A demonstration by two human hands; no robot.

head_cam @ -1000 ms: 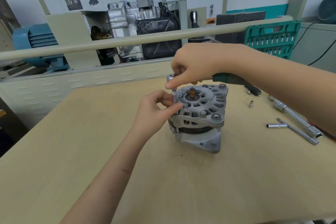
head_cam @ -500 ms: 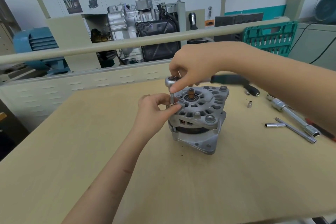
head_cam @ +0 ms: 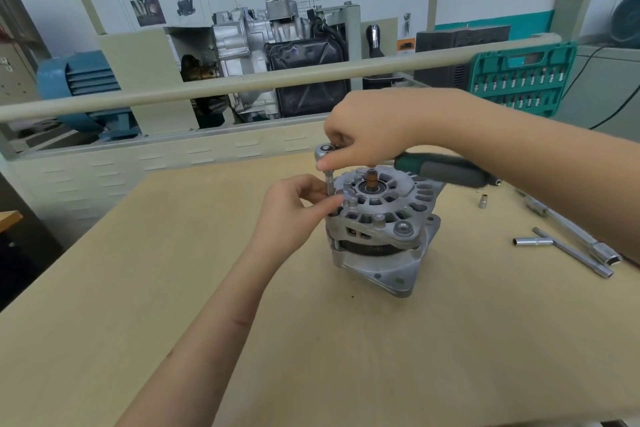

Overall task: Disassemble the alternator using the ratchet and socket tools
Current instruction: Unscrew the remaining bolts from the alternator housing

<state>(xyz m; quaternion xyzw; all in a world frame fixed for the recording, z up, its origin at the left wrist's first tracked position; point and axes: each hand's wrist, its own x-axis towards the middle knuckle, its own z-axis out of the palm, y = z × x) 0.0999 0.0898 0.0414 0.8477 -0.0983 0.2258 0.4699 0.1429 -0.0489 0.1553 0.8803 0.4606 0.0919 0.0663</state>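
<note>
Since half a second ago little has changed: the alternator (head_cam: pixel 381 229) stands in the same pose near the middle of the wooden table (head_cam: pixel 173 288), its finned end cap facing up and its copper-coloured shaft end showing at the centre, and both hands keep their places on the tool; a second ago the housing was turned slightly differently, with its lower mounting flange more square to the camera. The right hand (head_cam: pixel 367 128) is curled over the head of the ratchet (head_cam: pixel 446 170), its thumb and fingertips pinched on the round silver drive head, while the green and grey handle juts out to the right beneath the wrist, blurred. From the head a thin silver extension with a socket (head_cam: pixel 329 184) drops straight down to the left rim of the alternator. The left hand (head_cam: pixel 294 215) is closed loosely around the lower end of that shaft, thumb and forefinger pinching it just where it meets the cap; whether the socket sits on a bolt is hidden by the fingers. To the right lie a small loose socket (head_cam: pixel 483 201), a T-handle wrench (head_cam: pixel 568 253) and a longer socket wrench (head_cam: pixel 575 236), apart from the alternator. A green tool case (head_cam: pixel 519 80) stands open behind the table.
</note>
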